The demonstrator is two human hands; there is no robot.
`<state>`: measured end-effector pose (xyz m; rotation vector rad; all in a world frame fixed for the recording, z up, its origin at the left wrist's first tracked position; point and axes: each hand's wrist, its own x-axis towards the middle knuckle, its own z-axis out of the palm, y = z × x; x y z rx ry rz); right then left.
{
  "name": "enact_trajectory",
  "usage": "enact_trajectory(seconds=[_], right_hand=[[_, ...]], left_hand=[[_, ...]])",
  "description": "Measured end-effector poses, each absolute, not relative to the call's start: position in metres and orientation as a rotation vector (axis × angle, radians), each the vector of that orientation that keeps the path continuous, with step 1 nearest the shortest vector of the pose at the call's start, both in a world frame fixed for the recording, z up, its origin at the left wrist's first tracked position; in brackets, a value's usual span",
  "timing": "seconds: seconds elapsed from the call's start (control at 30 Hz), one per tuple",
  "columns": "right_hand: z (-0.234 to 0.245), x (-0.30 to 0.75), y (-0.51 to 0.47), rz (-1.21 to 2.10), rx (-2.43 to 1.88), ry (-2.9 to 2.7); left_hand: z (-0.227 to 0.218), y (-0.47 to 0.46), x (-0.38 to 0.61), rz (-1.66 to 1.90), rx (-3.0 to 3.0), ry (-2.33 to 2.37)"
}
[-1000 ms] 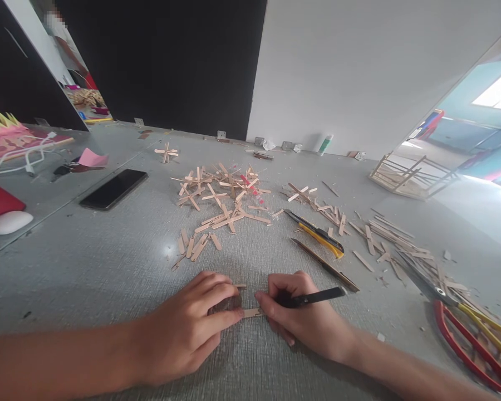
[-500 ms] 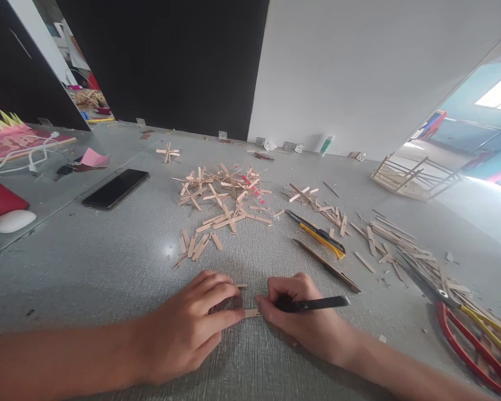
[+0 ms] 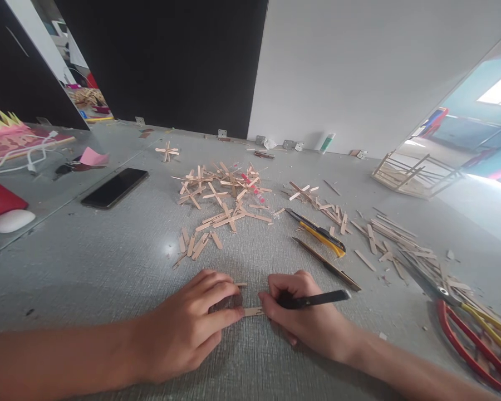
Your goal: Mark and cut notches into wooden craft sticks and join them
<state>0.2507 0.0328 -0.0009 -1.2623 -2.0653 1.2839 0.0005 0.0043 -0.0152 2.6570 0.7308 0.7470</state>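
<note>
While holding a notched wooden strip (image 3: 253, 312) by its left end in the fingertips of the left hand (image 3: 192, 323), down at the grey tabletop (image 3: 142, 250) and between both hands, grasping a black pen-like tool (image 3: 317, 299) in the curled right hand (image 3: 303, 312), close by the strip's other end. With the tip hidden behind the right fingers, impossible to tell contact with the strip. Facing, beyond both hands, a loose pile of wooden sticks (image 3: 229, 214), with a yellow-and-black utility knife (image 3: 319, 233) to its right.

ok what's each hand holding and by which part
The right hand grips a black pen-like tool by its front part, leaving the back end sticking out. The left hand holds a wooden piece at its left end.
</note>
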Motion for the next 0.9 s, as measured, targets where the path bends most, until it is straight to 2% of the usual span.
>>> enact_trajectory(seconds=[0.37,0.67,0.9], right_hand=[[-0.0094,0.2484,0.0307,1.441,-1.235,-1.93],[0.0001,0.2458,0.0325,1.14,-1.258,-2.123],[-0.0012,0.2479,0.0317,1.152,-1.284,-2.145]], left_hand=[[-0.0106,0.004,0.001,0.757,2.69,0.741],[-0.0115,0.0041,0.0011,0.774,2.685,0.733],[-0.014,0.0041,0.0017,0.768,2.687,0.745]])
